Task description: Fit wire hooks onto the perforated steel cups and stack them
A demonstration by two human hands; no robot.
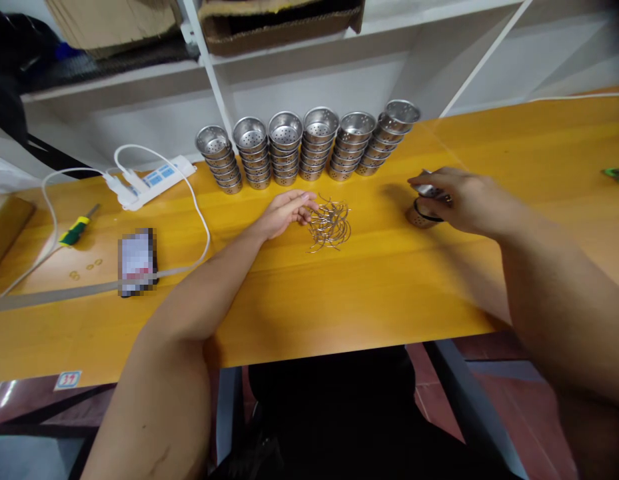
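Note:
My right hand [462,197] grips a small shiny metal piece [426,189], apparently a perforated metal cup, tilted in the fingers. Directly beneath it, a perforated metal cup [423,215] with a dark rim stands on the table; whether the two touch is hidden by my fingers. At the left edge of a loose pile of thin curved metal wires [331,225] is my left hand [288,212]. Its thumb and fingers are drawn together at the wires, and what they hold, if anything, cannot be made out.
Stacks of perforated metal cups [320,143] line the back of the yellow table [309,307]. To the left are a white power strip [156,181] with cables, a screwdriver [76,230], a phone [138,261] and small rings [90,267]. A green-handled object [616,176] lies far right.

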